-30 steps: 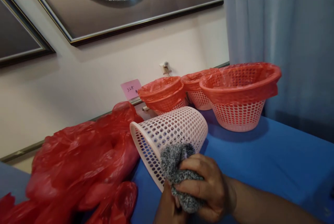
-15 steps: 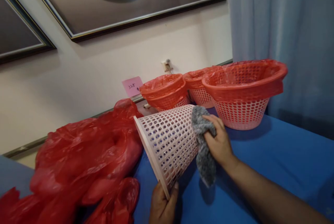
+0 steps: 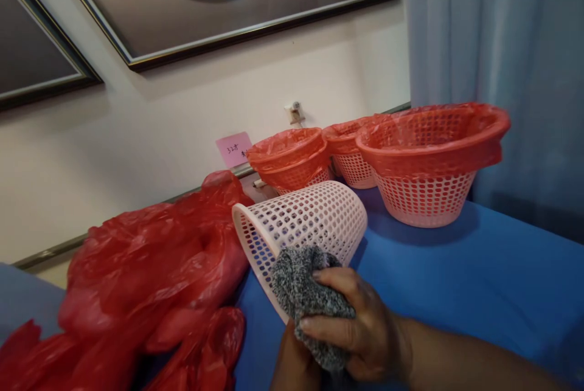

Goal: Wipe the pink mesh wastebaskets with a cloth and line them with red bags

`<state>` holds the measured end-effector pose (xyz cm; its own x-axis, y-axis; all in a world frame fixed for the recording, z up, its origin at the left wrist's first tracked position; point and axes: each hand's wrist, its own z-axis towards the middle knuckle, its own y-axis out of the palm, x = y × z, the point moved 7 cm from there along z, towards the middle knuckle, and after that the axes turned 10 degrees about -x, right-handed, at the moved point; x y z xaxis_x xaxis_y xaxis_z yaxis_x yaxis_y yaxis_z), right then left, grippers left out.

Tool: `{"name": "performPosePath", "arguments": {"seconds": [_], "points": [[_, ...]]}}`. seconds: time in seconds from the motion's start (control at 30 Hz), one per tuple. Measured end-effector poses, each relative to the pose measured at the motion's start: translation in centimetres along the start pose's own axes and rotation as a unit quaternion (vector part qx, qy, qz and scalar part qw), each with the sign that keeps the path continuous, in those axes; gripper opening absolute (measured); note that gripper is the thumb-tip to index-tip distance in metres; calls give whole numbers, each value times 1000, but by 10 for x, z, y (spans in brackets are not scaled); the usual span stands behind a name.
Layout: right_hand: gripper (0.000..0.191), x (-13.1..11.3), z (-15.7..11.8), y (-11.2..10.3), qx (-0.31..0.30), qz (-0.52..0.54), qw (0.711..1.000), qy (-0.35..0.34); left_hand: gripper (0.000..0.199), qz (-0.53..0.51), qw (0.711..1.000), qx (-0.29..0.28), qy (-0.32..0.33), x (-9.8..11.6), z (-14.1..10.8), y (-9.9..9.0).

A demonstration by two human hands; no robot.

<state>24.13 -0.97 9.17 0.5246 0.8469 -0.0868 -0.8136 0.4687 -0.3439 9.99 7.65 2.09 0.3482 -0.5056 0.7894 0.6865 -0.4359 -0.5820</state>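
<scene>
speckled grey cloth (image 3: pixel 303 294), pale pink perforated basket (image 3: pixel 314 221)

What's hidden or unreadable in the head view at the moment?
All in the head view:
- Left hand, fingers and grip: behind the grey cloth and right hand.
- Pale basket, lower rim: covered by the cloth and left hand.
- Pink note, right end: behind a red-lined basket.
- Large framed picture: top cut off by the upper edge.
- Red bags: lower part cut off by the bottom edge.
</scene>
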Motion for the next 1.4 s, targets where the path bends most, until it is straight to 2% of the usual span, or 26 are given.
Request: {"name": "performPosePath", "arguments": {"seconds": [0.07, 0.13, 0.2, 0.27, 0.33, 0.37, 0.4, 0.47, 0.57, 0.63, 0.7, 0.73, 0.8, 0.87, 0.93, 0.97, 1.0, 1.07, 1.13, 1.2, 1.3, 1.4], "points": [[57, 12, 0, -5, 1, -7, 999, 40, 44, 7, 1000, -17, 6, 4, 2, 2], [62, 47, -5, -15, 33, -16, 987, 154, 47, 25, 999, -33, 15, 7, 2, 1], [64, 93, -19, -29, 101, -18, 946, 308, 47, 46, 998, -43, 21, 9, 3, 0], [60, 132, -39, -41, 175, 6, 887, 427, 47, 63, 997, -45, 27, 10, 3, -2], [57, 154, -52, -46, 219, 41, 847, 484, 47, 75, 996, -41, 36, 10, 3, -2], [57, 157, -54, -47, 228, 47, 840, 490, 47, 78, 995, -42, 40, 10, 3, -1], [57, 154, -52, -46, 224, 42, 845, 483, 48, 79, 995, -44, 45, 10, 4, 0], [58, 130, -39, -42, 180, 11, 889, 420, 48, 74, 995, -48, 47, 10, 4, 2], [69, 66, -11, -22, 58, -15, 975, 214, 47, 51, 996, -56, 42, 8, 4, 6], [70, 26, -3, -12, 7, -10, 996, 86, 46, 20, 998, -60, 31, 7, 4, 8], [69, 10, -1, -8, -6, -2, 1000, 31, 47, -6, 998, -64, 18, 6, 4, 9], [68, 14, -1, -9, -3, -2, 999, 41, 47, -8, 998, -66, 13, 7, 5, 9], [69, 43, -5, -15, 21, -13, 990, 136, 47, 3, 997, -77, 10, 9, 5, 10], [68, 88, -18, -28, 74, -32, 954, 290, 47, 18, 997, -80, 12, 11, 5, 10], [61, 124, -36, -42, 134, -46, 899, 414, 48, 33, 996, -83, 11, 12, 5, 10], [58, 133, -41, -48, 155, -52, 882, 441, 49, 41, 995, -88, 10, 12, 4, 10], [56, 136, -42, -52, 164, -60, 879, 444, 49, 49, 994, -94, 8, 12, 4, 11], [59, 122, -33, -51, 143, -77, 909, 385, 51, 64, 992, -113, 3, 9, 5, 14], [64, 88, -16, -41, 84, -77, 956, 269, 53, 70, 991, -115, 1, 7, 5, 15], [63, 48, -2, -27, 26, -60, 987, 147, 52, 50, 993, -104, 1, 9, 4, 13], [55, 12, 7, -15, -18, -34, 998, 45, 52, -59, 997, -50, 8, 16, -2, 5], [50, 7, 9, -10, -40, -30, 999, 12, 57, -176, 984, 15, 9, 22, -11, -6]]}}
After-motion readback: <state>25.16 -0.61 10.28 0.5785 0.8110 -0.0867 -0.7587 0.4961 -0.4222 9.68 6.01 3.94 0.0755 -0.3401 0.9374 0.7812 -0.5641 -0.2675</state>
